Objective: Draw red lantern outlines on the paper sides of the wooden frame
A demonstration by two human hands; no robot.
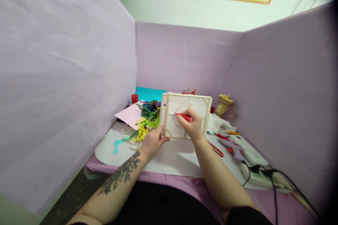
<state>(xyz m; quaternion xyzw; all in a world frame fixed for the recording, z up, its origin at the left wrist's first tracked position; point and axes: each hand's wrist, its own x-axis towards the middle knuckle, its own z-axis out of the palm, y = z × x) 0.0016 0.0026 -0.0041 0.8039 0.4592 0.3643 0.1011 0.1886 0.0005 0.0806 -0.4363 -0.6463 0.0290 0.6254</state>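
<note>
My left hand (154, 141) grips the lower left corner of a wooden frame (208, 119) with a pale sheet stretched in it, holding it upright on the table. The thumb lies along its bottom edge. In my right hand (194, 124) is a red marker (187, 117), pinched between the fingers, its tip against the sheet. A red curved outline (177, 109) and a small red rectangle above it are drawn there. My right hand hides part of the drawing. Yellow ribbon strips (142, 130) lie just left of the frame.
Left are green and dark strips (150, 110), pink paper (126, 115), a blue sheet (150, 94) and a red cylinder (134, 98). Right are a glue gun (235, 149), orange-handled scissors (217, 149), white cloth (218, 123) and a power strip (274, 179) with black cords. Lilac panels enclose three sides.
</note>
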